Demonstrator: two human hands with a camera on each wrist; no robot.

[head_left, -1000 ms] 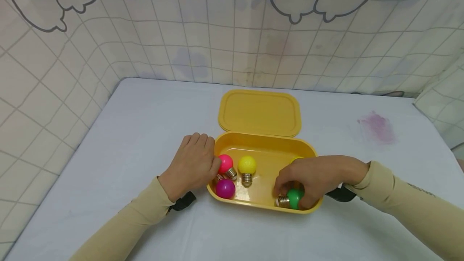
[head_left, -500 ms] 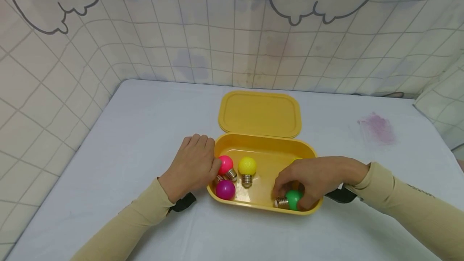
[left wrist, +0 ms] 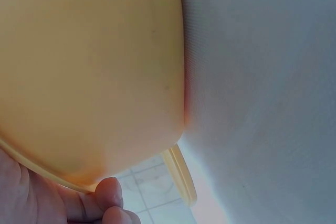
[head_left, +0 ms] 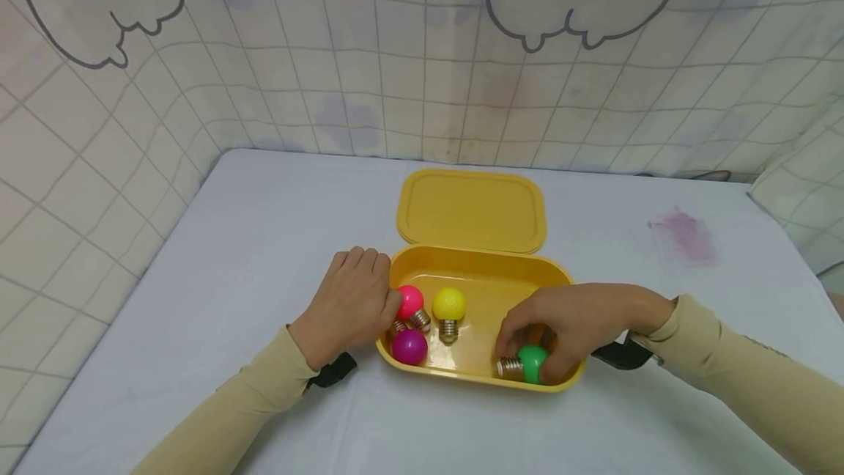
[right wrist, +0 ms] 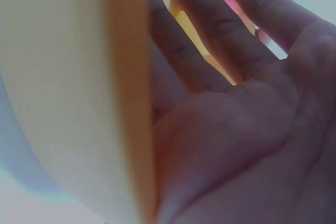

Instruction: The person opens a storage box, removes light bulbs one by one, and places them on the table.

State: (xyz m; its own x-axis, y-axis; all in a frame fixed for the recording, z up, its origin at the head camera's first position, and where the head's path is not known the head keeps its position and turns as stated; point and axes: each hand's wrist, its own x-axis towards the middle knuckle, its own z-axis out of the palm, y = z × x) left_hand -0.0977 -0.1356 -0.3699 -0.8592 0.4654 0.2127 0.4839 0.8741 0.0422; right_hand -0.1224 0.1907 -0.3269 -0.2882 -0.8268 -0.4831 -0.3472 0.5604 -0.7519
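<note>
A yellow plastic box stands in the middle of the table in the head view. My left hand grips its left rim; in the left wrist view the fingertips show at that rim. Inside, at the left, lie a pink light bulb and a purple light bulb, with a yellow light bulb beside them. My right hand reaches over the right end, fingers curled down around a green light bulb. That bulb lies sideways, its metal base pointing left. The right fingertips are partly hidden.
Just behind the box lies its yellow lid, flat on the white tablecloth. A pink stain marks the cloth at the right. Tiled-pattern fabric hangs behind and at both sides.
The green bulb has shifted very slightly left with the right hand's fingers. A sliver of yellow behind that hand is now hidden. My left hand keeps its place on the rim.
</note>
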